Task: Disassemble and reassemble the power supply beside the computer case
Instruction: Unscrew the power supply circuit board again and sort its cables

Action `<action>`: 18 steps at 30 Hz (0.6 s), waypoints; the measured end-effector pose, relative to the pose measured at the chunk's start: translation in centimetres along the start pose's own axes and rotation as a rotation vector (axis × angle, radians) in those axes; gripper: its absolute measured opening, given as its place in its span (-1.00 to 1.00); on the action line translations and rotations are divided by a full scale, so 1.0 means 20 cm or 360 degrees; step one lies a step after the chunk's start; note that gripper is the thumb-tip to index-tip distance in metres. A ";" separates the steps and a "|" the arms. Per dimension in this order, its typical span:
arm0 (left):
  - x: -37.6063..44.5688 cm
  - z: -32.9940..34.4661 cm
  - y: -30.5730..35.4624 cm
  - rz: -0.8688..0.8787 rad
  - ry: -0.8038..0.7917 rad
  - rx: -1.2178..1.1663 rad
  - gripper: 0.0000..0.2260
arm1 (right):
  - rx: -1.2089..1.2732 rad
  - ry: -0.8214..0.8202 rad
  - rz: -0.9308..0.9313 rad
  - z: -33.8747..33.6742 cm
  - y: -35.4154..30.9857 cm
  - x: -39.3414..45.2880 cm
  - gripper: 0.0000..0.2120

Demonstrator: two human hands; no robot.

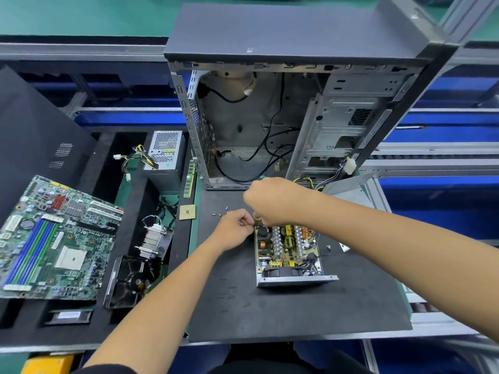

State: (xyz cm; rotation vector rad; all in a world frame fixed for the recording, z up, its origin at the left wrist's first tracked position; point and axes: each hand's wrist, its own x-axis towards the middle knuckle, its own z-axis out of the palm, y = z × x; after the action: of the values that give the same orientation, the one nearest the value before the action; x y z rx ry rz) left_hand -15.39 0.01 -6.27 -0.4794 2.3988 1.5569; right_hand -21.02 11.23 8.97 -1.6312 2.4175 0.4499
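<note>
An opened power supply point(289, 252) lies on the black mat point(270, 306) in front of the upright computer case point(283, 117), its circuit board, heatsinks and fan exposed. My left hand point(233, 229) pinches something small at the unit's far left corner. My right hand point(272, 201) is curled in a fist just above the same corner, gripping what looks like a tool; the tool itself is almost hidden. The supply's grey metal cover point(348, 184) lies to the right behind my right arm. Its cable bundle point(329, 176) trails toward the case.
Loose screws point(220, 212) lie on the mat left of my hands. A CPU chip point(187, 212) and RAM stick point(190, 179) sit nearby. The foam tray at left holds a second power supply point(164, 155), heatsink point(152, 241), fan point(129, 282) and motherboard point(54, 238).
</note>
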 end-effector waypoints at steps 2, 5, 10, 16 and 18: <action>-0.01 0.00 0.01 0.0018 0.0010 -0.0015 -0.95 | -0.0073 -0.0009 0.0013 0.00 -0.01 0.00 -0.91; -0.02 0.00 0.02 0.0072 -0.0004 0.0002 -0.85 | -0.0189 -0.0015 0.0025 0.02 -0.02 0.01 -0.85; -0.01 0.00 0.02 0.0066 -0.0004 0.0020 -0.87 | -0.0011 0.0003 0.0117 0.04 0.00 0.00 -0.83; 0.00 0.00 0.00 0.0055 0.0020 0.0063 -0.82 | 0.0118 0.0161 0.0157 0.04 0.04 -0.02 -0.70; 0.00 0.00 0.00 0.0048 0.0032 0.0087 -0.85 | 0.0145 0.0185 0.0164 0.04 0.05 -0.02 -0.66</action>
State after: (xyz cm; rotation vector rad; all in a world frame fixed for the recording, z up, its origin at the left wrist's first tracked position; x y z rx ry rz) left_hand -15.33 0.01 -6.20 -0.4519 2.4678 1.5012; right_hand -21.74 12.26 8.57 -1.5408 2.5747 0.2623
